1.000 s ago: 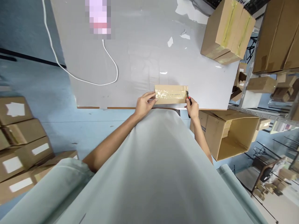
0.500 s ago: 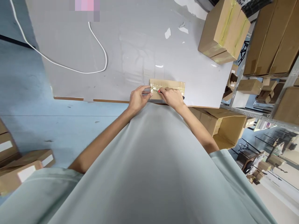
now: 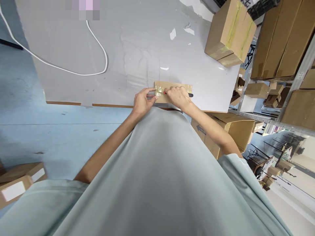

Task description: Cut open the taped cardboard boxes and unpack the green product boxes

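Observation:
A small flat cardboard box [image 3: 173,84] with shiny clear tape on top lies near the table's front edge. My left hand [image 3: 143,102] grips its left end, fingers at the far corner and thumb at the near one. Closed over the box's top is my right hand [image 3: 179,97], around a box cutter [image 3: 190,95] with a red and black handle. The red front part shows at the fingertips, and the black end sticks out to the right. Most of the handle is hidden in the fist. The cutter's thin tip points left, at the taped surface.
A large taped carton [image 3: 226,36] stands at the table's back right. A white cable [image 3: 73,73] curves across the left, and paper scraps [image 3: 173,34] lie mid-table. Below the right edge sits an open carton [image 3: 240,132], beside shelves of boxes [image 3: 278,42].
My right hand has shifted slightly on the box, its fist closing more over the cutter, with more of the black end showing. The left hand keeps its hold. The whole view has shifted a little.

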{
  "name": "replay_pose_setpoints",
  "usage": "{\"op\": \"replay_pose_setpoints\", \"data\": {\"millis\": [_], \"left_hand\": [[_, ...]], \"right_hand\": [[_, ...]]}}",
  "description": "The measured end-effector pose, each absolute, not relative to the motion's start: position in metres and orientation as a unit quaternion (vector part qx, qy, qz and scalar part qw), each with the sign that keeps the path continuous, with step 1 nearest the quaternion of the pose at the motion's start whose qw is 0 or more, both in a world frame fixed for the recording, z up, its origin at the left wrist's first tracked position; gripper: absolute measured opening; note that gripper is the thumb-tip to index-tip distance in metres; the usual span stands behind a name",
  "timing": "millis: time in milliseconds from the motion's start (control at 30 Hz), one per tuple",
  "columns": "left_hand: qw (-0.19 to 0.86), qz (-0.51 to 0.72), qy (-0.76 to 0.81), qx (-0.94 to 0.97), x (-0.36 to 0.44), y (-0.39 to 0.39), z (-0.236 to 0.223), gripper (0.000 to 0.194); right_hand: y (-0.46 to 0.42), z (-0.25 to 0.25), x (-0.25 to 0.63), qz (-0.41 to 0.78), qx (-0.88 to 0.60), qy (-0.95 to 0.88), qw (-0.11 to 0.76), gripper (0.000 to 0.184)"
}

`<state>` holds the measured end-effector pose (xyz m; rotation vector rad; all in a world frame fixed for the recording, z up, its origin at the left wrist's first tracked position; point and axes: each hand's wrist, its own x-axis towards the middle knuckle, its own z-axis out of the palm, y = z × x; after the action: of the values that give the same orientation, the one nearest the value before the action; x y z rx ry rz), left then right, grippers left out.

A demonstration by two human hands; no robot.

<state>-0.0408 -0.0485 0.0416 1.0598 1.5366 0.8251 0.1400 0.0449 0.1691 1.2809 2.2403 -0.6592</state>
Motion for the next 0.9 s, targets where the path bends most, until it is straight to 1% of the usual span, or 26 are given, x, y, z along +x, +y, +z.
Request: {"op": "replay_pose_setpoints", "data": {"millis": [133, 200, 267, 367, 467, 533, 567, 667, 733, 800, 900], "left_hand": [[0.531, 0.337, 0.651, 0.424, -0.043, -0.048, 0.043, 0.044], [0.534, 0.344, 0.649, 0.419, -0.043, -0.048, 0.042, 0.042], [0.540, 0.351, 0.643, 0.414, -0.042, -0.047, 0.042, 0.041], [0.551, 0.353, 0.646, 0.393, -0.038, -0.044, 0.042, 0.044], [0.561, 0.350, 0.657, 0.362, -0.039, -0.041, 0.042, 0.046], [0.556, 0.346, 0.666, 0.356, -0.044, -0.042, 0.040, 0.046], [0.551, 0.344, 0.670, 0.358, -0.049, -0.043, 0.039, 0.046], [0.541, 0.346, 0.683, 0.348, -0.066, -0.048, 0.033, 0.044], [0.538, 0.352, 0.694, 0.323, -0.078, -0.051, 0.029, 0.046], [0.536, 0.356, 0.704, 0.301, -0.089, -0.052, 0.024, 0.047], [0.530, 0.357, 0.709, 0.299, -0.105, -0.051, 0.016, 0.044]], "right_hand": [[0.052, 0.182, 0.194, -0.165, 0.498, 0.783, 0.336, 0.043], [0.054, 0.194, 0.226, -0.146, 0.519, 0.761, 0.361, 0.039], [0.054, 0.203, 0.250, -0.133, 0.536, 0.747, 0.371, 0.037], [0.054, 0.205, 0.268, -0.116, 0.541, 0.746, 0.370, 0.039], [0.055, 0.206, 0.282, -0.124, 0.540, 0.756, 0.348, 0.038], [0.053, 0.213, 0.299, -0.164, 0.550, 0.759, 0.306, 0.033], [0.050, 0.216, 0.309, -0.186, 0.564, 0.758, 0.271, 0.030], [0.036, 0.211, 0.332, -0.249, 0.638, 0.718, 0.122, 0.031], [0.022, 0.188, 0.329, -0.313, 0.695, 0.647, 0.012, 0.040], [0.007, 0.154, 0.307, -0.392, 0.733, 0.550, -0.082, 0.049], [-0.014, 0.112, 0.257, -0.468, 0.749, 0.443, -0.151, 0.052]]}}
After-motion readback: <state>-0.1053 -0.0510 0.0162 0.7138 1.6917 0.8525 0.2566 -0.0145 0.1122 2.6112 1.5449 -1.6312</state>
